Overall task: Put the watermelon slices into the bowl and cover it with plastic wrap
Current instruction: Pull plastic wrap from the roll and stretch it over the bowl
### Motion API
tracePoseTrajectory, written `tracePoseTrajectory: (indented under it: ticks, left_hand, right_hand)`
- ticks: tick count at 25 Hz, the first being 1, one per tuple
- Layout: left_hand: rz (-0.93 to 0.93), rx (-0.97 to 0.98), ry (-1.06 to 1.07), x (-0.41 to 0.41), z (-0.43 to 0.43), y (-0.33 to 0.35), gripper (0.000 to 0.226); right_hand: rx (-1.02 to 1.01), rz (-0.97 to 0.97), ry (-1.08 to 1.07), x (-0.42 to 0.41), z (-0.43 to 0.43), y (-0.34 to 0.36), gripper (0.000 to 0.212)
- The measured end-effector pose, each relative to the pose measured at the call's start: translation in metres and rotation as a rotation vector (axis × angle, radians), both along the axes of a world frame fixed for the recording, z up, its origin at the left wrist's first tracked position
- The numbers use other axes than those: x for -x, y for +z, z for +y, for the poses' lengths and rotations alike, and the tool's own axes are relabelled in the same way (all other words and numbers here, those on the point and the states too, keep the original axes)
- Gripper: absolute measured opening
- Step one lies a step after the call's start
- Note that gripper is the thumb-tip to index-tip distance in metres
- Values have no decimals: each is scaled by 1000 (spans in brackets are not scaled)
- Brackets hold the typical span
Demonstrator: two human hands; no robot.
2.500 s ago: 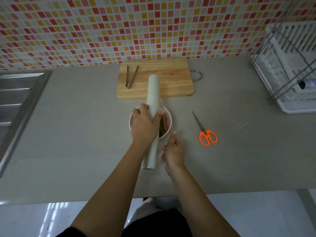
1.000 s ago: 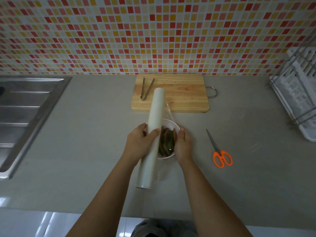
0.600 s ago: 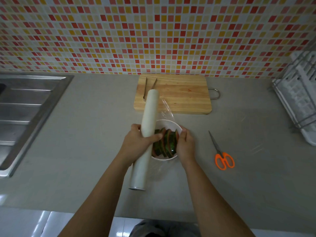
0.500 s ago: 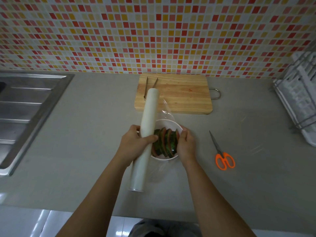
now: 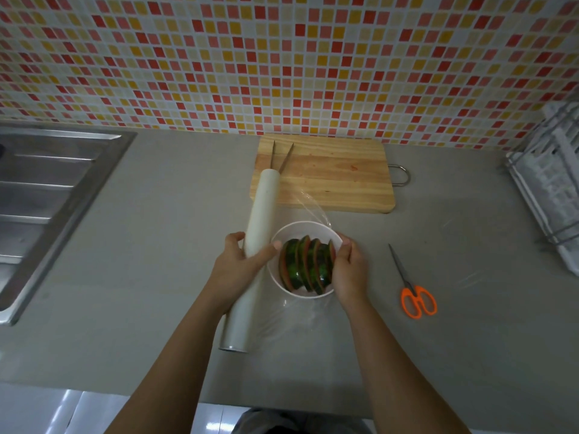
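Note:
A white bowl (image 5: 300,229) stands on the grey counter and holds several watermelon slices (image 5: 305,266), set on edge with green rind up. My left hand (image 5: 239,267) grips a long white roll of plastic wrap (image 5: 261,211) lying just left of the bowl. A clear sheet of wrap (image 5: 313,205) stretches from the roll across the bowl. My right hand (image 5: 349,272) holds the bowl's right side, fingers curled on the rim with the film under them.
A wooden cutting board (image 5: 326,177) with metal tongs (image 5: 280,156) lies behind the bowl. Orange-handled scissors (image 5: 413,292) lie to the right. A steel sink (image 5: 47,198) is at the left, a white dish rack (image 5: 551,195) at the right edge.
The roll has moved left off the top of the bowl, drawing film across it. My right hand came up from the counter's front to the bowl's right rim.

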State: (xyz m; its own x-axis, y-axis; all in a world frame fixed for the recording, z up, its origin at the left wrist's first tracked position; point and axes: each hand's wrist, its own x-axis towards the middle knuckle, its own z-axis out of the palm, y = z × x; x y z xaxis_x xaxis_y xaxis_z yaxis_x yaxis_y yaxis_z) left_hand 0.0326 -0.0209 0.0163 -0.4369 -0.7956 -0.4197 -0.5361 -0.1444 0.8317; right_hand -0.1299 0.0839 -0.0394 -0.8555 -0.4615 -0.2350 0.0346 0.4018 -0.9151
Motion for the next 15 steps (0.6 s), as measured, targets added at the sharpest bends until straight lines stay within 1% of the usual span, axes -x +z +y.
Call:
tracePoseTrajectory:
  ticks: [1,5,7,9,11,15]
  left_hand:
    - [-4,5,6,2,-3,-1,64]
    - [-20,116,10,21,-6,-7,42]
    - [5,104,15,27,-6,-11,36]
    - [26,13,43,26,-6,-18,35]
    - [9,-47,75,22,-7,-23,35]
    - [-17,-77,118,18,-4,-26,49]
  right_hand:
    - [-3,14,-15,2,0,1,38]
    - [-29,62,-20,23,-1,6,38]
    - [-48,73,10,34,-2,7,38]
    - [-52,86,23,40,-4,5,38]
    - [-54,96,16,43,-6,3,38]
    - [-49,68,-10,43,-7,0,36]
